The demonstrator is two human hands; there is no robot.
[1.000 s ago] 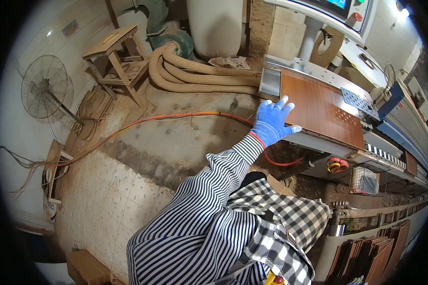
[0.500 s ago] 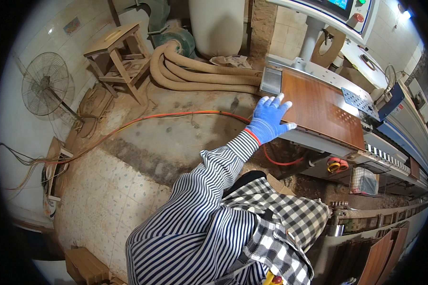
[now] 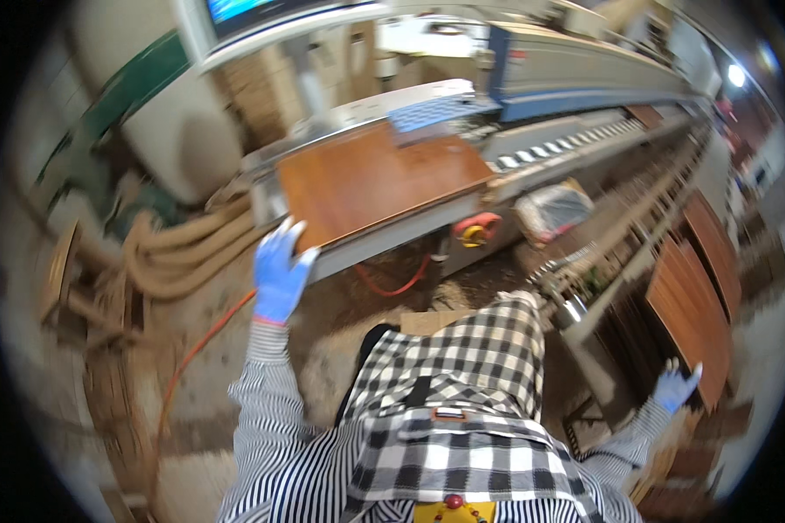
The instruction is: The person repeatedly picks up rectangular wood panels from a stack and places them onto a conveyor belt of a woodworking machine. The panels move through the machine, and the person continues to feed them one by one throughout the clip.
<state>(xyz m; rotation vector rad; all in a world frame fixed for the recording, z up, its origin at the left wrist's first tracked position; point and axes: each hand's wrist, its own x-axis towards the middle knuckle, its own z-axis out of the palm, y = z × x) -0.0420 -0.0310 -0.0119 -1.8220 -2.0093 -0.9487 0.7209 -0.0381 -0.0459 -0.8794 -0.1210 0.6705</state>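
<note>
My left hand (image 3: 279,272), in a blue glove, rests with fingers spread against the near left corner of a reddish-brown wooden panel (image 3: 375,179) lying flat on a long grey machine bed (image 3: 384,235). My right hand (image 3: 676,386), also gloved in blue, reaches out to the right, fingers apart, beside a stack of brown wooden panels (image 3: 689,305) standing on edge. It holds nothing that I can see. My striped sleeves and a checked apron fill the lower middle.
A screen on a post (image 3: 235,17) stands above the machine. Thick tan hoses (image 3: 179,253) and an orange cable (image 3: 192,349) lie on the dusty floor at left. A red and yellow button (image 3: 475,231) sits on the machine's front. A wooden stool (image 3: 61,279) is far left.
The view has swung sharply right, blurring the picture. My left hand stays at the panel's corner. My right hand has come into view, stretched toward the stacked panels.
</note>
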